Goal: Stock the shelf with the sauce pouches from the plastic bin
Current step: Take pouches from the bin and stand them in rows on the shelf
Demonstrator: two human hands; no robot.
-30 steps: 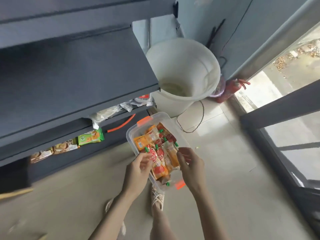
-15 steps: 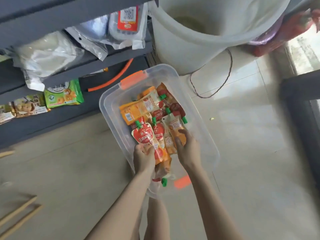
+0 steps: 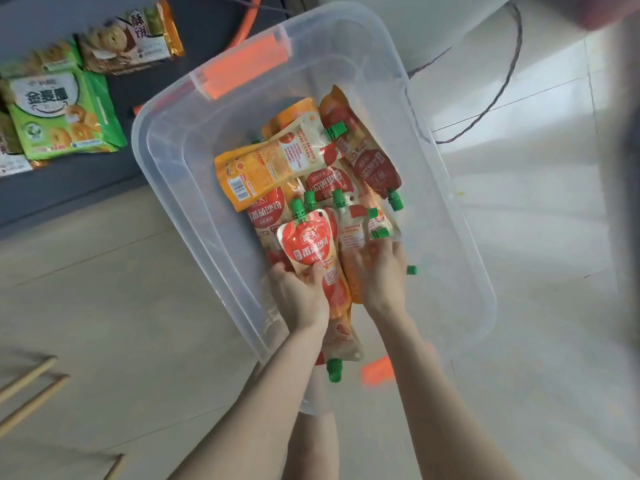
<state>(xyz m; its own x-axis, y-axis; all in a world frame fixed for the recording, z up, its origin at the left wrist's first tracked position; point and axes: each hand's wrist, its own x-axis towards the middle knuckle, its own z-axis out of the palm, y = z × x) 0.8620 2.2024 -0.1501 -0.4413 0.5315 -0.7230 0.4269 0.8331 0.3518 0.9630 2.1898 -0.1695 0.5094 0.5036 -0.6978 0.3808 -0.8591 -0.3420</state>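
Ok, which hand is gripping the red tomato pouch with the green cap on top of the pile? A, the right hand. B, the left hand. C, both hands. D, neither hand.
B: the left hand grips the bottom of the red pouch, while the right hand rests on other pouches in the plastic bin.

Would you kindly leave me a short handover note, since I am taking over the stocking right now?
Left hand: grips a red sauce pouch above the pile.
Right hand: rests on the other pouches; grip unclear.
All pouches in view are in the plastic bin on the floor.
Done: none seen on the shelf, which holds biscuit packets.
Left: move every pouch to the shelf.
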